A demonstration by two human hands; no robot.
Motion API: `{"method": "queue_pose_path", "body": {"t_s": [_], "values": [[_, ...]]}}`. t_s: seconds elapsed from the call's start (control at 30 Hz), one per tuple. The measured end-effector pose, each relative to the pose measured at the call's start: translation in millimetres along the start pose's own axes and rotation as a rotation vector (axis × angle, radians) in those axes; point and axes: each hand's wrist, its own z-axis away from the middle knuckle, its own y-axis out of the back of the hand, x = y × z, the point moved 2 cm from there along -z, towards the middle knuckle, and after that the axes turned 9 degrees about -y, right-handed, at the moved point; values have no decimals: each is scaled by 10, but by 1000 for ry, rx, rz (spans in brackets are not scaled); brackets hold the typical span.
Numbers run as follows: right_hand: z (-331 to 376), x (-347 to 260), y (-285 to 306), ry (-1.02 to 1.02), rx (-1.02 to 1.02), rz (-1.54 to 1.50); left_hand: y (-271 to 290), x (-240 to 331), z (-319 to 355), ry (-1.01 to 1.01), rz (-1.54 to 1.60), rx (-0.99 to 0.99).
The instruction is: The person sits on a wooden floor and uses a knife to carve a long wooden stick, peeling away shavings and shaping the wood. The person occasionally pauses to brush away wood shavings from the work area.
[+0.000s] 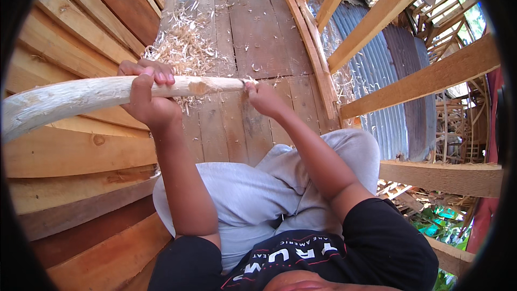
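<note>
A pale, bark-stripped wooden pole (81,96) lies crosswise in front of me, thick and curved at the left, narrowing to the right. My left hand (151,91) is wrapped round it, thumb on the near side and fingers over the top. Around a darker knot the pole's surface is cut smooth. At its thin end is my right hand (259,98), closed with fingers pressed together. A small dark bit shows by those fingertips; whether it is a blade or the pole's own tip, I cannot make out.
Curled wood shavings (183,46) are heaped on the plank floor (264,21) beyond my left hand. A plank wall (81,151) rises close on the left. Railing posts (377,16) and a corrugated metal sheet (371,54) stand on the right. My crossed legs (253,188) are below the pole.
</note>
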Motion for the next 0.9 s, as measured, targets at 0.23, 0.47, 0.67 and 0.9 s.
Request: {"method": "queue_pose_path", "body": {"t_s": [0.23, 0.47, 0.67, 0.9], "values": [[92, -83, -12, 66, -30, -113, -39, 30, -19, -52, 45, 9], [-130, 142, 20, -100, 11, 56, -37, 22, -35, -20, 56, -21], [-15, 25, 118, -44, -111, 69, 46, 54, -51, 0, 95, -197], [127, -192, 130, -17, -148, 98, 70, 65, -61, -1, 107, -243]]}}
